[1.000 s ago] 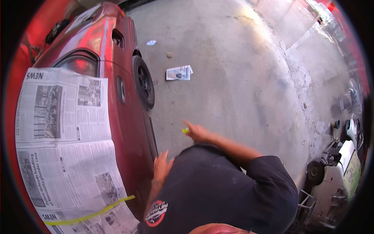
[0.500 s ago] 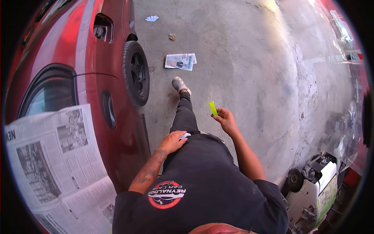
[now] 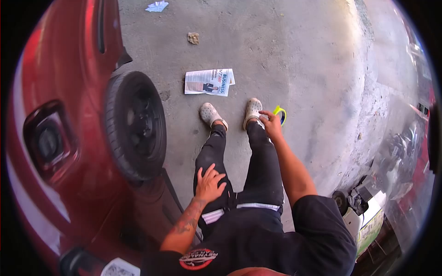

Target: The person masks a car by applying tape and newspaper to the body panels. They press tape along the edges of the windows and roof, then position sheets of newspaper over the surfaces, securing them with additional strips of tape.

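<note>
Grey concrete floor (image 3: 317,101) flanks the red car (image 3: 69,179); my feed shows the left hand (image 3: 210,186) splayed over a thigh (image 3: 212,154), right hand (image 3: 272,125) gripping yellow tape (image 3: 277,110).

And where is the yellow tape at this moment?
In the head view, the yellow tape is right of centre, above mid-height, at the outer side of the right hand, with the right shoe to its left.

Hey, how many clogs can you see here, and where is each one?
2. The left clog is near the folded newspaper; the right clog shows just left of the right hand in the picture. Any behind the red car would be hidden.
</note>
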The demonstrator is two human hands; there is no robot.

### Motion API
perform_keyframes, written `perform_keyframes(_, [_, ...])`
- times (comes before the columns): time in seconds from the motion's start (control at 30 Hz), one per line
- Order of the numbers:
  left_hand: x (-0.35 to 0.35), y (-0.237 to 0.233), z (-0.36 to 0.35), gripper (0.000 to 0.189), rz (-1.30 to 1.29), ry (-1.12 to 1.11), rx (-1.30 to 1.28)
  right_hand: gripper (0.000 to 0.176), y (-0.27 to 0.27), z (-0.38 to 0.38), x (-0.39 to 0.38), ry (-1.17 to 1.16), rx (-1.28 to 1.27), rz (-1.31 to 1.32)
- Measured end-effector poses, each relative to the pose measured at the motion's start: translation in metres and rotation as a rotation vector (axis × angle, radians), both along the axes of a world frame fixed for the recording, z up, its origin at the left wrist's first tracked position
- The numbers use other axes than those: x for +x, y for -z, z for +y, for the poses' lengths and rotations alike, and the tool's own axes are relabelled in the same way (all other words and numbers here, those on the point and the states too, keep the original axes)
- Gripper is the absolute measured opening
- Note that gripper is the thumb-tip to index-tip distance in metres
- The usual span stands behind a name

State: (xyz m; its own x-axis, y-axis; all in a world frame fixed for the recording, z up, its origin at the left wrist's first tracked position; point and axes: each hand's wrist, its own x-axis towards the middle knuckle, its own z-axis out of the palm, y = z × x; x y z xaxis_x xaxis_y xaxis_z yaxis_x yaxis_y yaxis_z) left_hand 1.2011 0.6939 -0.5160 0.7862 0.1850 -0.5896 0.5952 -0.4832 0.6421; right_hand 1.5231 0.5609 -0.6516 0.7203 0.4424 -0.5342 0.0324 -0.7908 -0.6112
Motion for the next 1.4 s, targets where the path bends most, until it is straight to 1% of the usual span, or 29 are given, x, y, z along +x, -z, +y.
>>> perform_keyframes(0.03, [0.011, 0.002, 0.004, 0.033, 0.01, -0.036, 0.043, 0.036, 0.051, 0.018, 0.014, -0.04, -0.103, -0.017])
perform_keyframes(0.1, [0.018, 0.013, 0.011, 0.027, 0.012, -0.19, 0.144, 0.039, 0.139, 0.061, 0.025, -0.011, -0.184, -0.169])
perform_keyframes(0.17, [0.003, 0.027, 0.016, 0.024, 0.012, -0.282, 0.17, 0.044, 0.213, 0.102, 0.039, 0.001, -0.308, -0.102])
perform_keyframes(0.2, [0.0, 0.035, 0.017, 0.022, 0.037, -0.305, 0.204, 0.046, 0.246, 0.122, 0.043, 0.029, -0.328, -0.099])
perform_keyframes(0.27, [-0.009, 0.044, 0.01, 0.018, 0.097, -0.331, 0.281, 0.049, 0.299, 0.151, 0.045, 0.082, -0.373, -0.091])
perform_keyframes(0.37, [-0.008, 0.05, 0.001, 0.018, 0.156, -0.369, 0.362, 0.053, 0.351, 0.18, 0.045, 0.221, -0.449, -0.044])
perform_keyframes(0.43, [-0.004, 0.052, 0.001, 0.02, 0.18, -0.373, 0.372, 0.048, 0.365, 0.192, 0.049, 0.277, -0.416, 0.048])
perform_keyframes(0.5, [0.003, 0.042, -0.002, 0.02, 0.2, -0.379, 0.359, 0.043, 0.376, 0.188, 0.05, 0.327, -0.348, 0.165])
perform_keyframes(0.53, [0.007, 0.036, -0.004, 0.02, 0.199, -0.391, 0.346, 0.035, 0.379, 0.189, 0.048, 0.365, -0.292, 0.132])
perform_keyframes(0.57, [0.011, 0.03, -0.008, 0.02, 0.194, -0.405, 0.33, 0.033, 0.363, 0.189, 0.047, 0.276, -0.211, 0.051])
perform_keyframes(0.63, [0.015, 0.027, -0.011, 0.019, 0.165, -0.435, 0.276, 0.03, 0.308, 0.199, 0.039, 0.098, -0.038, -0.127])
perform_keyframes(0.67, [0.02, 0.016, -0.011, 0.019, 0.126, -0.455, 0.25, 0.026, 0.247, 0.21, 0.042, 0.005, 0.098, -0.164])
perform_keyframes(0.7, [0.023, 0.016, -0.01, 0.019, 0.098, -0.466, 0.221, 0.023, 0.199, 0.213, 0.037, -0.085, 0.226, -0.19])
perform_keyframes(0.77, [0.031, 0.011, -0.013, 0.016, 0.107, -0.489, 0.175, 0.02, 0.119, 0.217, 0.034, -0.262, 0.352, -0.282])
perform_keyframes(0.83, [0.041, 0.004, -0.02, 0.014, 0.114, -0.512, 0.127, 0.015, 0.05, 0.204, 0.033, -0.525, 0.356, -0.246])
perform_keyframes(0.87, [0.047, 0.002, -0.023, 0.017, 0.111, -0.552, 0.094, 0.013, 0.011, 0.196, 0.033, -0.626, 0.393, -0.225])
perform_keyframes(0.9, [0.057, 0.0, -0.025, 0.019, 0.077, -0.697, 0.069, 0.011, -0.028, 0.19, 0.034, -0.729, 0.43, -0.205])
perform_keyframes(0.93, [0.059, -0.003, -0.027, 0.026, 0.007, -0.845, -0.067, 0.01, -0.06, 0.188, 0.035, -0.785, 0.422, -0.213])
perform_keyframes(0.97, [0.06, 0.003, -0.026, 0.032, -0.058, -0.98, -0.214, 0.01, -0.079, 0.183, 0.034, -0.833, 0.406, -0.213])
perform_keyframes(1.0, [0.071, 0.006, -0.024, 0.043, -0.139, -1.171, -0.357, 0.009, -0.105, 0.171, 0.029, -0.882, 0.384, -0.191])
perform_keyframes(1.03, [0.09, -0.001, -0.017, 0.053, -0.254, -1.364, -0.493, 0.008, -0.141, 0.159, 0.024, -0.947, 0.381, -0.187])
perform_keyframes(1.07, [0.109, -0.027, -0.002, 0.067, -0.182, -1.476, -0.681, 0.008, -0.166, 0.145, 0.021, -1.01, 0.387, -0.17])
perform_keyframes(1.1, [0.124, -0.05, 0.008, 0.067, -0.216, -1.52, -0.795, 0.009, -0.188, 0.132, 0.017, -1.081, 0.398, -0.151])
perform_keyframes(1.17, [0.151, -0.094, 0.018, 0.068, -0.303, -1.602, -1.028, 0.011, -0.237, 0.111, 0.011, -1.147, 0.403, -0.054])
perform_keyframes(1.2, [0.16, -0.111, 0.015, 0.059, -0.311, -1.575, -0.98, 0.012, -0.257, 0.108, 0.014, -1.182, 0.436, -0.035])
perform_keyframes(1.23, [0.163, -0.119, 0.004, 0.056, -0.375, -1.593, -1.023, 0.012, -0.277, 0.104, 0.016, -1.215, 0.462, -0.011])
perform_keyframes(1.3, [0.163, -0.108, -0.009, 0.05, -0.501, -1.59, -1.116, 0.012, -0.303, 0.106, 0.018, -1.284, 0.48, -0.017])
perform_keyframes(1.33, [0.164, -0.112, -0.018, 0.043, -0.498, -1.58, -1.08, 0.011, -0.317, 0.103, 0.019, -1.319, 0.477, -0.044])
perform_keyframes(1.4, [0.173, -0.148, -0.025, 0.044, -0.536, -1.605, -1.001, 0.009, -0.336, 0.094, 0.017, -1.343, 0.477, -0.104])
